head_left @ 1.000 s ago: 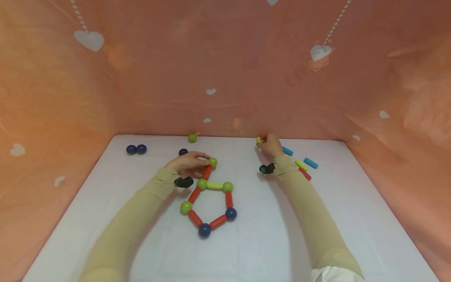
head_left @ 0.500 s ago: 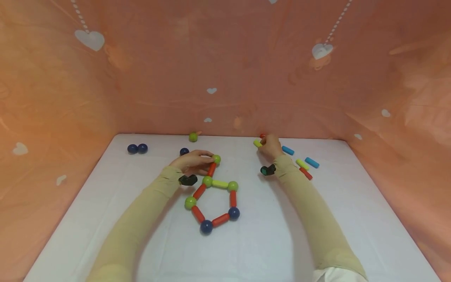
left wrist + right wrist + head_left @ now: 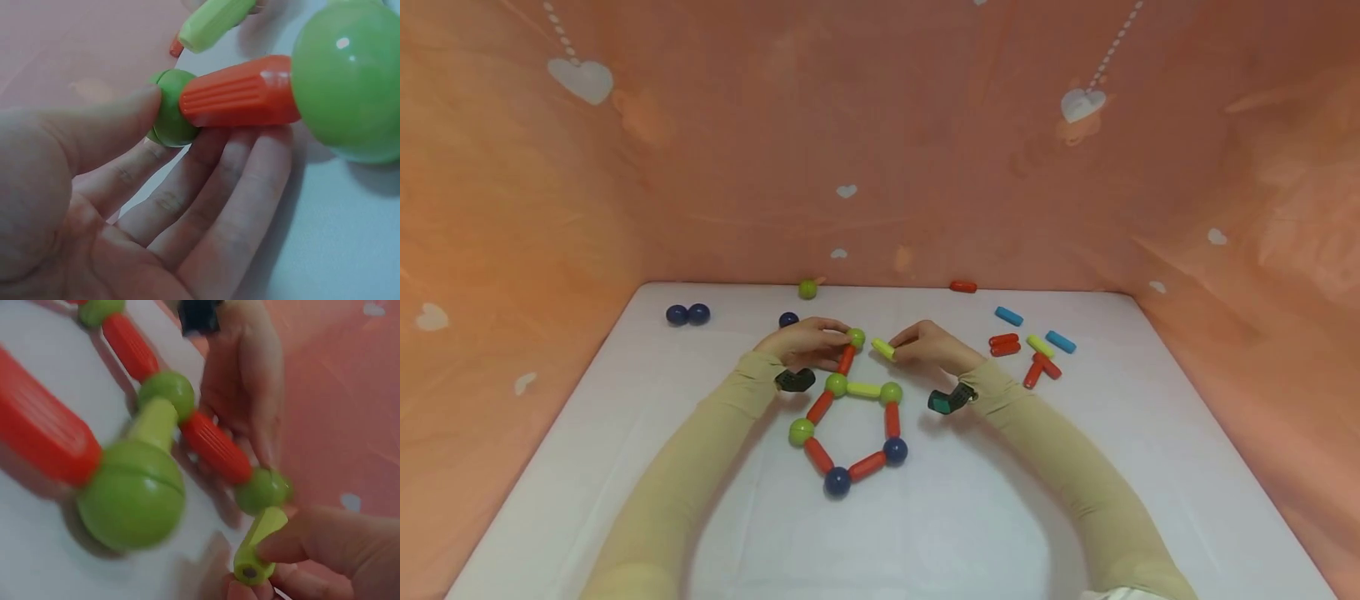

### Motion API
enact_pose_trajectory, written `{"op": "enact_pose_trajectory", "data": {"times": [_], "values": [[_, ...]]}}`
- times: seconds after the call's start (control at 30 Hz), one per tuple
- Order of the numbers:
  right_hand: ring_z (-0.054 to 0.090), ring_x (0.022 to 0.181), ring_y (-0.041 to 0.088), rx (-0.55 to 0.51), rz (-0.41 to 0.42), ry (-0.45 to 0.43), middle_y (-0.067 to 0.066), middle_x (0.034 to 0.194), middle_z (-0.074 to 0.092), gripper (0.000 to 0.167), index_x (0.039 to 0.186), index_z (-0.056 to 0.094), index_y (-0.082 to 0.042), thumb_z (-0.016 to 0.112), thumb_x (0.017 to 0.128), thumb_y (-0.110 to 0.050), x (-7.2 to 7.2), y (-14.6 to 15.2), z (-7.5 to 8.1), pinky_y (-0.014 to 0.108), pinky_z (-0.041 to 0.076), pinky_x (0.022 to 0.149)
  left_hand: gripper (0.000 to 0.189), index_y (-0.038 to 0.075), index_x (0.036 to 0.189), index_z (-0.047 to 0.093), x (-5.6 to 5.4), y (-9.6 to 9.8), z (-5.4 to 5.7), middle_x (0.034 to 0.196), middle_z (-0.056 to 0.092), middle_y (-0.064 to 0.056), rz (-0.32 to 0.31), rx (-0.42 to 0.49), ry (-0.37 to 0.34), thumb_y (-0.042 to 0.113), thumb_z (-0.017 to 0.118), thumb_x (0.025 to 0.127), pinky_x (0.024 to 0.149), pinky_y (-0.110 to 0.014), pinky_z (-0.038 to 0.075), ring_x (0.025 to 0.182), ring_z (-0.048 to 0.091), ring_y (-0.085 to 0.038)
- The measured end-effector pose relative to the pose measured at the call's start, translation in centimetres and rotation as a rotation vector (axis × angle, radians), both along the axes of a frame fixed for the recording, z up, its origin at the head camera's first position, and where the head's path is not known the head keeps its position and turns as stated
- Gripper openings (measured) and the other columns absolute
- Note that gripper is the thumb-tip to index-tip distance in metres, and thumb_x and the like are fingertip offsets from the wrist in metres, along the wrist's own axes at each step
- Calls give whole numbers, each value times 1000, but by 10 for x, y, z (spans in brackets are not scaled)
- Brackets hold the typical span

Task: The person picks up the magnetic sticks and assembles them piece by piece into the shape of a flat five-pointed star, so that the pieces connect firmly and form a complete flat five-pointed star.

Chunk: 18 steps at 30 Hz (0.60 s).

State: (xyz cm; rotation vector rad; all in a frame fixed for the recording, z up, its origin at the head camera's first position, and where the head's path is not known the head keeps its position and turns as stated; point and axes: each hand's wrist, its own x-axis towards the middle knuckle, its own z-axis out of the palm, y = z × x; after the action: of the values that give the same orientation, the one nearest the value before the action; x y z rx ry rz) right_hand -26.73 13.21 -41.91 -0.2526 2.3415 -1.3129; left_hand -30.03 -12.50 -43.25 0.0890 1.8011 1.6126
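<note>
Over the table (image 3: pixel 955 525), the right hand (image 3: pixel 932 346) pinches a yellow rod (image 3: pixel 883 348), long axis slanting, its upper-left end aimed toward the green ball (image 3: pixel 856 337). Near, but apart! The left hand (image 3: pixel 805 343) grips that ball at a red rod's (image 3: pixel 846 360) upper end. From the right wrist, a dark disc (image 3: pixel 249 572) shows in the yellow rod's other end (hidden overhead); from the left, left fingers (image 3: pixel 240 200) lie beneath the red rod.

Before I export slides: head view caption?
Left hand grips a green ball; right hand pinches a yellow rod near it.
</note>
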Motion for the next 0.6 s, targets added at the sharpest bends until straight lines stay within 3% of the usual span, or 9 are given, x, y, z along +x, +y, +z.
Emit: {"op": "enact_pose_trajectory", "data": {"times": [0.23, 0.47, 0.6], "values": [[58, 95, 20, -6, -7, -43, 6, 104, 67, 25, 109, 71, -3, 67, 88, -14, 3, -13, -6, 31, 49, 86, 45, -1, 138, 41, 0, 0, 2, 114, 60, -15, -2, 33, -23, 11, 56, 97, 81, -35, 54, 91, 62, -21], [59, 91, 18, -38, -7, -22, 9, 107, 66, 26, 113, 68, 0, 66, 89, -11, 5, -19, -7, 30, 50, 83, 44, -2, 135, 42, -1, 3, 5, 118, 57, -19, -31, 24, -26, 12, 57, 97, 85, -38, 52, 98, 62, -25], [59, 95, 20, -44, 18, 35, 9, 110, 64, 29, 116, 65, -1, 64, 92, -15, 14, -18, -6, 31, 50, 85, 41, -4, 128, 39, -1, 10, 5, 114, 56, -23, -39, 43, -22, 6, 60, 94, 83, -36, 53, 94, 65, -27]]}}
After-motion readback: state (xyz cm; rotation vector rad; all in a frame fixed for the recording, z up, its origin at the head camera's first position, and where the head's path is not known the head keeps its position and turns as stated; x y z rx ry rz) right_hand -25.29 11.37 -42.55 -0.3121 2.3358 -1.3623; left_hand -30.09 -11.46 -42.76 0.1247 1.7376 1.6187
